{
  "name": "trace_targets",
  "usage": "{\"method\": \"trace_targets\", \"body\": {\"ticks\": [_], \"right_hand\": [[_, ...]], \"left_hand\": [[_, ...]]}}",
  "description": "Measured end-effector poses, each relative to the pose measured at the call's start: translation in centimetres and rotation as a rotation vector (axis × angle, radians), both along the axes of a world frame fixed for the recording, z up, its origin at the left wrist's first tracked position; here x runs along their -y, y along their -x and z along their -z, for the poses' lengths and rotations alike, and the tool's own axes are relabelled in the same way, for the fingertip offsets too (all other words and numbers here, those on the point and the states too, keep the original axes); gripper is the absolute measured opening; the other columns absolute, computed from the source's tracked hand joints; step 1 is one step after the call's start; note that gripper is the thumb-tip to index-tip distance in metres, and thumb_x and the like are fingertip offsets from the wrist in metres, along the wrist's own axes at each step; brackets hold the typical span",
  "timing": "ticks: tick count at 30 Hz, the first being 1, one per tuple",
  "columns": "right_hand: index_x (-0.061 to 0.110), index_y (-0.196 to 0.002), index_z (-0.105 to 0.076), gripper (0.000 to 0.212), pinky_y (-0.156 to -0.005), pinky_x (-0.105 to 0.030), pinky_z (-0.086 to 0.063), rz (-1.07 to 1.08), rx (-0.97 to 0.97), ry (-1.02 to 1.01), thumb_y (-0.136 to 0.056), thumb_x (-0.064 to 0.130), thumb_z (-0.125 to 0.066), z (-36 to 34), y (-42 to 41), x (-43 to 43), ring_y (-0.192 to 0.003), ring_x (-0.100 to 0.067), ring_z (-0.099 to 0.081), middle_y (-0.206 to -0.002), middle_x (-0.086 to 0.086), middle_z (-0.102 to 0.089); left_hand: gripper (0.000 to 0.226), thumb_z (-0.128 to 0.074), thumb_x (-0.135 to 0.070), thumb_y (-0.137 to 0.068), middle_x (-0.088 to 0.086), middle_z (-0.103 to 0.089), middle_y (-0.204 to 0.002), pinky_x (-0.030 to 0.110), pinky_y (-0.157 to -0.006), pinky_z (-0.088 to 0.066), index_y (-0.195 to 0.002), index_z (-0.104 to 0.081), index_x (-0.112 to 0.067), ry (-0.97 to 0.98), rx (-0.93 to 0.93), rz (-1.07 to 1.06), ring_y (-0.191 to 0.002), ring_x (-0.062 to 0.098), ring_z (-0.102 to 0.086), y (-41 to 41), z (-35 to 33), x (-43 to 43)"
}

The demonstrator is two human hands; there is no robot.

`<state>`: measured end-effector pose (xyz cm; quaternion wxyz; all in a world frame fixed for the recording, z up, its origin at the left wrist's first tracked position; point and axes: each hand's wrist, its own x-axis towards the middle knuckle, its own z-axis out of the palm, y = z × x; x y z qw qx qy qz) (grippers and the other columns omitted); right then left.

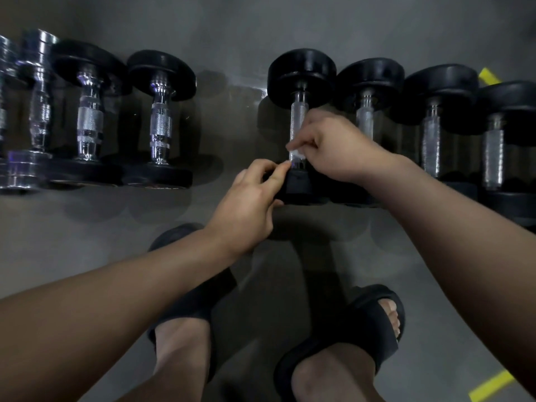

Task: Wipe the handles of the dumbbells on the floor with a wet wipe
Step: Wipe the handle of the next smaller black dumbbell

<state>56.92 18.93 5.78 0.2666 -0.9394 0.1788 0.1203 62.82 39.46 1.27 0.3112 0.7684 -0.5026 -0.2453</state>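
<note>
Right hand [333, 146] pinching wet wipe [297, 153] around near end of handle [298, 117]. Dumbbell [301, 74] lying mid-row on floor [232, 39]. Left hand [249, 204] curling fingers on near weight, steadying. Wipe limp, thin; dumbbell likely heavy, prone to rolling.

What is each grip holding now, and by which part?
The right grip pinches a wet wipe against the near end of the handle; the left grip holds that dumbbell's near head.

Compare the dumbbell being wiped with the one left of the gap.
The wiped dumbbell has a plain straight handle; the left dumbbell a shiny ringed one. The left hand and right hand, with the wipe, are on the wiped dumbbell; the left dumbbell is untouched. Both have black heads.
</note>
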Motion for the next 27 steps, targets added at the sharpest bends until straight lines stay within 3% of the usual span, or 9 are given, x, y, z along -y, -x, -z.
{"method": "trace_targets", "body": {"ticks": [2,6,9,12,15,19,23,27], "right_hand": [[0.023,-0.107,-0.079,0.02,-0.093,-0.021,-0.041,-0.018,-0.009,-0.01,-0.095,0.017,-0.064,0.1,-0.1,0.4,-0.104,-0.01,-0.057,-0.104,0.012,-0.053],[0.02,-0.111,-0.078,0.021,-0.095,-0.021,-0.044,0.116,0.07,0.011,-0.097,0.017,-0.063,0.8,0.0,0.4,-0.101,-0.013,-0.059,-0.107,0.006,-0.054],[0.022,-0.107,-0.079,0.019,-0.097,-0.024,-0.045,0.021,0.006,-0.043,-0.093,0.016,-0.068,0.6,0.9,0.1,-0.102,-0.012,-0.059,-0.102,0.009,-0.057],[0.028,-0.103,-0.08,0.02,-0.093,-0.02,-0.044,-0.018,-0.099,-0.108,-0.091,0.016,-0.071,0.0,0.8,0.8,-0.096,-0.004,-0.059,-0.092,0.019,-0.056],[0.024,-0.108,-0.079,0.021,-0.095,-0.021,-0.045,0.071,0.013,-0.054,-0.093,0.013,-0.068,0.6,0.4,1.0,-0.098,-0.007,-0.059,-0.1,0.011,-0.056],[0.022,-0.11,-0.078,0.021,-0.094,-0.015,-0.043,0.223,0.112,-0.059,-0.095,0.013,-0.067,1.2,0.8,0.2,-0.099,-0.008,-0.058,-0.103,0.008,-0.055],[0.026,-0.108,-0.078,0.02,-0.096,-0.02,-0.046,0.306,0.126,-0.079,-0.095,0.016,-0.067,1.5,1.0,0.2,-0.098,-0.009,-0.06,-0.105,0.004,-0.059],[0.025,-0.108,-0.078,0.021,-0.082,0.002,-0.033,0.359,0.15,-0.035,-0.094,0.015,-0.067,1.5,1.4,0.9,-0.094,-0.005,-0.056,-0.102,0.006,-0.057]], "left_hand": [[0.068,-0.068,-0.008,-0.087,0.009,-0.047,-0.134,0.041,-0.103,-0.048,-0.15,-0.044,-0.011,-0.01,-0.031,-0.006,-0.118,0.03,-0.054,-0.2,-0.2,0.0],[0.067,-0.076,-0.019,-0.088,0.006,-0.049,-0.134,0.01,-0.105,-0.035,-0.148,-0.048,-0.012,-0.004,-0.12,-0.023,-0.121,0.012,-0.049,-1.2,0.2,-0.6],[0.068,-0.082,-0.033,-0.083,0.007,-0.053,-0.129,0.005,-0.101,-0.035,-0.14,-0.054,-0.007,-0.015,-0.126,-0.07,-0.118,0.011,-0.052,-2.0,1.0,-0.9],[0.078,-0.084,-0.041,-0.078,0.004,-0.05,-0.133,0.015,-0.104,-0.041,-0.142,-0.052,-0.01,-0.093,-0.162,-0.059,-0.12,0.01,-0.051,-2.3,1.2,-0.8],[0.083,-0.086,-0.03,-0.077,0.004,-0.047,-0.138,0.019,-0.107,-0.038,-0.147,-0.046,-0.012,-0.138,-0.176,0.001,-0.126,0.014,-0.049,-2.4,1.4,-0.1],[0.07,-0.076,-0.013,-0.079,0.007,-0.048,-0.135,0.02,-0.098,-0.039,-0.141,-0.046,-0.01,-0.154,-0.134,0.081,-0.12,0.021,-0.053,-2.4,1.2,0.8],[0.057,-0.065,-0.007,-0.078,0.011,-0.044,-0.124,0.028,-0.096,-0.043,-0.131,-0.044,-0.004,-0.168,-0.067,0.136,-0.112,0.027,-0.051,-2.1,0.6,1.2],[0.048,-0.064,-0.006,-0.077,0.013,-0.044,-0.117,0.04,-0.096,-0.047,-0.122,-0.047,-0.003,-0.189,0.003,0.149,-0.107,0.028,-0.05,-1.9,-0.2,1.9]]}}
